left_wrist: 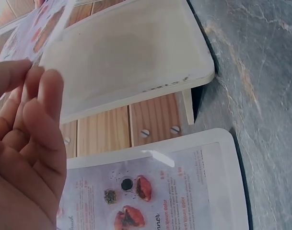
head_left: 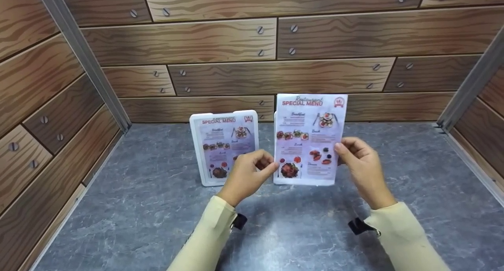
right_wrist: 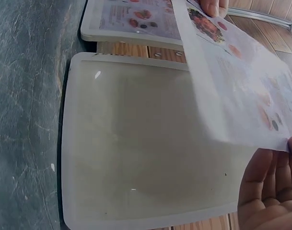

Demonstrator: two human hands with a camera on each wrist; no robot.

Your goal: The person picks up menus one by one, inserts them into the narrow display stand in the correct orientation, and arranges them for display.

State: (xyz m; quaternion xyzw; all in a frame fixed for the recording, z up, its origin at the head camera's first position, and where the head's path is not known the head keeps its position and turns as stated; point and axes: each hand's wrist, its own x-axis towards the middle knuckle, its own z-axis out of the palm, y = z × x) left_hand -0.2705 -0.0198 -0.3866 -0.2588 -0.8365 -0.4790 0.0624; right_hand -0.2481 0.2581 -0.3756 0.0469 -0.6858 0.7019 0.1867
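A printed restaurant menu sheet (head_left: 309, 143) stands upright between my hands. My left hand (head_left: 246, 172) pinches its left edge near the lower corner. Along the right edge, my right hand (head_left: 364, 170) grips the sheet between thumb and fingers. Behind it is a white menu stand (right_wrist: 136, 143) with a bare, pale panel, mostly hidden in the head view. In the right wrist view the sheet hangs apart from this panel. To the left, beyond my left hand, a second white menu stand (head_left: 194, 145) holds a matching menu (head_left: 220, 145).
Both stands lean back on a grey marbled tabletop (head_left: 149, 208). Wood-plank-patterned walls (head_left: 220, 42) rise behind and at both sides, with grey metal strips (head_left: 84, 54) at the corners. A dark strap (head_left: 239, 221) is at my left wrist.
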